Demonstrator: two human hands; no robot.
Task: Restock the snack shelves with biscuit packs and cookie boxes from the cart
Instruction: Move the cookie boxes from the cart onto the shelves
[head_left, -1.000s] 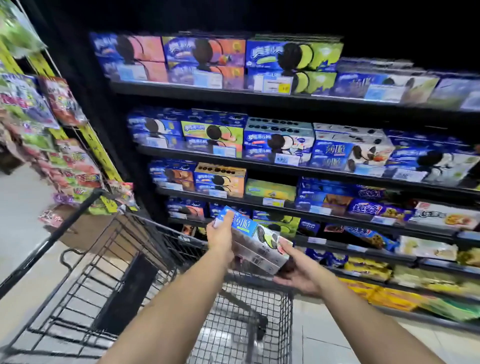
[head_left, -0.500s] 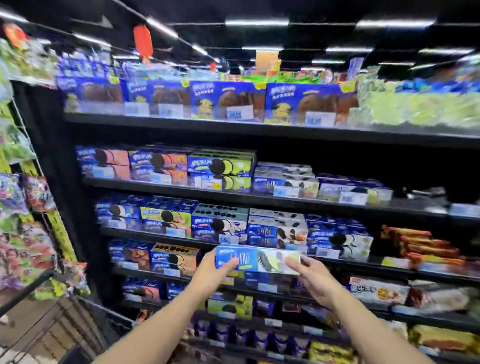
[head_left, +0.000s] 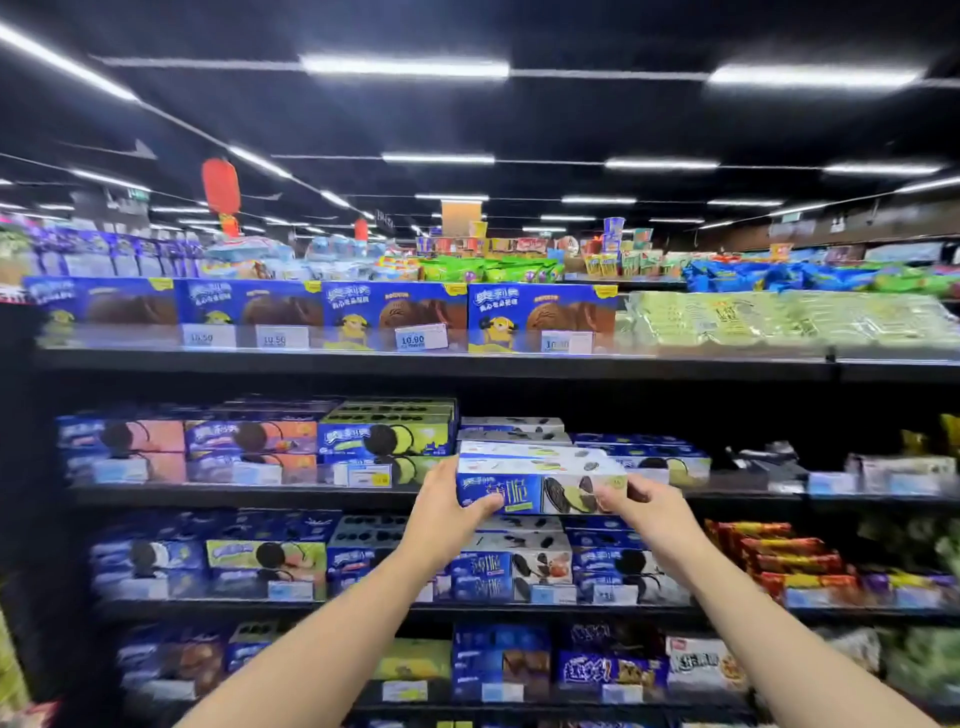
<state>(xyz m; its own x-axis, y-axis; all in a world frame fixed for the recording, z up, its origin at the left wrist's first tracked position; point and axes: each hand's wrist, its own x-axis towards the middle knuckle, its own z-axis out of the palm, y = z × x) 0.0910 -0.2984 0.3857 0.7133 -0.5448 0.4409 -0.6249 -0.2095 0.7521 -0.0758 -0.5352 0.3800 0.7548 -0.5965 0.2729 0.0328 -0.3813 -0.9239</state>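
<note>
Left hand and right hand grip the cookie box by its ends at the shelf front edge; light, stiff card, I'd guess.

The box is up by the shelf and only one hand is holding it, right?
Not quite. Both hands hold the box: the left hand grips its left end and the right hand grips its right end, as the head view shows. It is up by the shelf, as you said.
</note>
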